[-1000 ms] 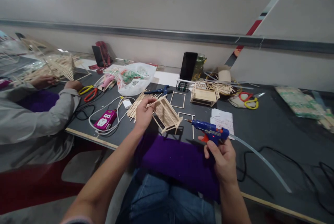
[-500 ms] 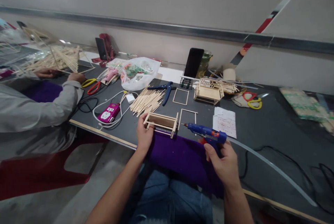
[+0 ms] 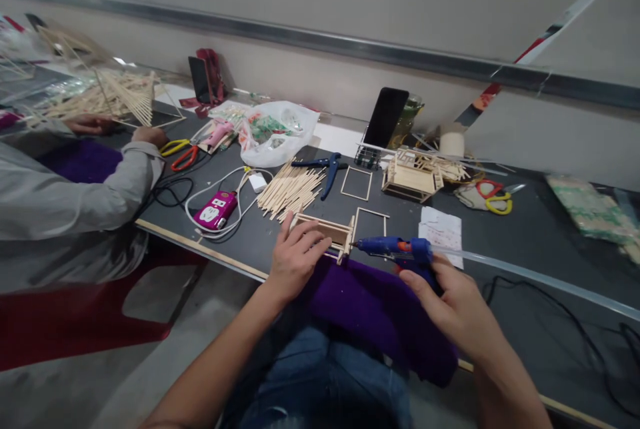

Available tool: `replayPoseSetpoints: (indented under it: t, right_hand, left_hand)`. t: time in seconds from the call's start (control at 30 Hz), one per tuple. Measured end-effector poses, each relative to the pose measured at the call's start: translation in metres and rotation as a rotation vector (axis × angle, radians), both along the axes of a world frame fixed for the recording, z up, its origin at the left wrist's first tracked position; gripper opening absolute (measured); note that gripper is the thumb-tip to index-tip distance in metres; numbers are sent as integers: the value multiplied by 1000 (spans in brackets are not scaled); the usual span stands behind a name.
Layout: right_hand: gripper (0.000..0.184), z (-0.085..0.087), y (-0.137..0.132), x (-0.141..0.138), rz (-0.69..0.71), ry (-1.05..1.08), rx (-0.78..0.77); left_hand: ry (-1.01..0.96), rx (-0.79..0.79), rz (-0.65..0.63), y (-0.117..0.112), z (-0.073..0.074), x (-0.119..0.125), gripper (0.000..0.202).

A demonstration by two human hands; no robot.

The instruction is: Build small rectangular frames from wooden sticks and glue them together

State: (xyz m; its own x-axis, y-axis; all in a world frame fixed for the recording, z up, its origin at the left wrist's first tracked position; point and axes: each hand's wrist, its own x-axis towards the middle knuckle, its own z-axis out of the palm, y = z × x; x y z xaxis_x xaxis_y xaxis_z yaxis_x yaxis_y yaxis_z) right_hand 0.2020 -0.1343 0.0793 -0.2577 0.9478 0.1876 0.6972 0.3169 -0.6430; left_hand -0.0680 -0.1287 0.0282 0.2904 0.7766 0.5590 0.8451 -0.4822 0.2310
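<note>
Left hand at the small stick model, fingers bent over and clamped on its left end, covering much of the near side; thumb's grip not clear. Model sits in front of the person at the near part of the counter, just above the purple cloth; cannot tell whether it rests there or is held clear. Right hand closed round the handle of a blue glue gun, fingers mostly hidden behind it. Nozzle points left at the upright sticks of the model's right end, touching or just beside them, cannot tell which. Clear glue stick trails rightward from the gun's rear. Beyond the model: flat stick rectangle, and nearer, a second flat frame, its lower part partly behind the gun. Loose sticks in a heap beyond the left hand, blue cutter at the heap's right side. Another stick model farther back, near a phone propped upright. Marked white paper just behind the gun; red-and-yellow scissors farther right. Left of the heap, magenta power socket ringed by a white cable; white plastic bag behind. Far left, a co-worker's grey sleeve, that person's hands beside a larger stick structure.
</note>
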Motion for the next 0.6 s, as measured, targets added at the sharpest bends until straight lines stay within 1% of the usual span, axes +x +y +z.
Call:
replayPoseSetpoints:
  t: [0.1,0.17,0.37,0.5,0.6]
  right_hand:
    - [32,3,1,-3,30,-46,-6]
    - [34,4,2,-5,55,-67,-4]
    - [35,12,5,-11,96,-140,48]
    - [36,18,5,-12,98,-208,31]
    - [35,19,4,-11,92,-237,51]
  left_hand:
    - [-22,14,12,0,-6,-2,24]
    - [-33,11,7,-1,-8,-2,23]
    - [-54,9,-15,0,-6,0,24]
    - [-46,78,-12,1,-6,0,23]
    - [-58,99,-14,1,-8,0,22]
